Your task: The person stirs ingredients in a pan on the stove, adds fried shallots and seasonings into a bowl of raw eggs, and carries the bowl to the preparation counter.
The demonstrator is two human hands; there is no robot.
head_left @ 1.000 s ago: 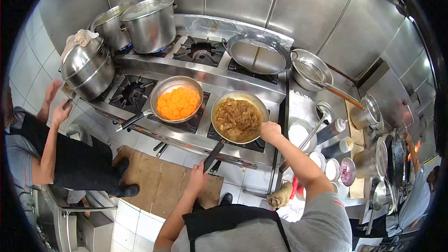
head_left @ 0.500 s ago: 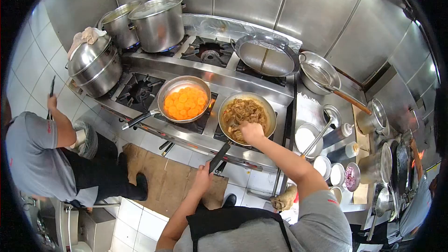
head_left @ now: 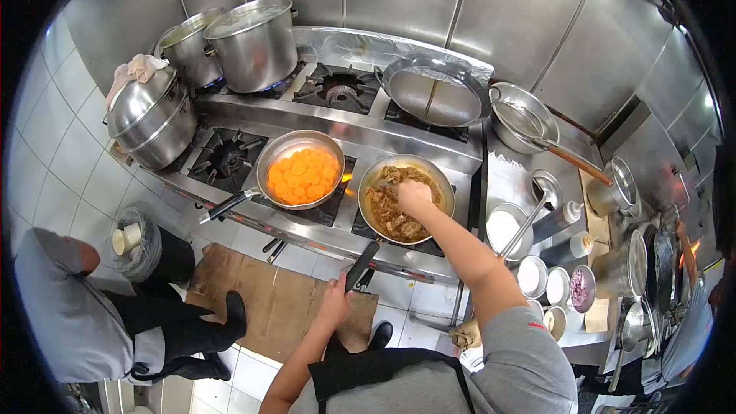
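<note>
My left hand (head_left: pixel 334 300) is wrapped round the black handle (head_left: pixel 362 266) of the right-hand frying pan. That pan (head_left: pixel 448 198) rests on a front burner and holds brown, saucy meat (head_left: pixel 399 224). My right hand (head_left: pixel 415 196) is closed over the middle of the food; whatever it grips is hidden beneath the fingers. Just left, a second pan (head_left: pixel 263 161) holds orange carrot slices (head_left: pixel 303 176), its handle pointing left and touched by neither hand.
Big pots (head_left: pixel 253 50) and an empty wide pan (head_left: pixel 433 96) stand on the back burners. At the right are bowls (head_left: pixel 509 231), a ladle (head_left: pixel 529 230), bottles (head_left: pixel 558 221) and chopped onion (head_left: pixel 579 289). A co-worker (head_left: pixel 69 314) stands at the left beside a bin (head_left: pixel 165 249).
My right hand has moved from the pan's right rim to over the food, and the meat has shifted about. The co-worker at the left has turned away from the stove; a flame shows between the pans.
</note>
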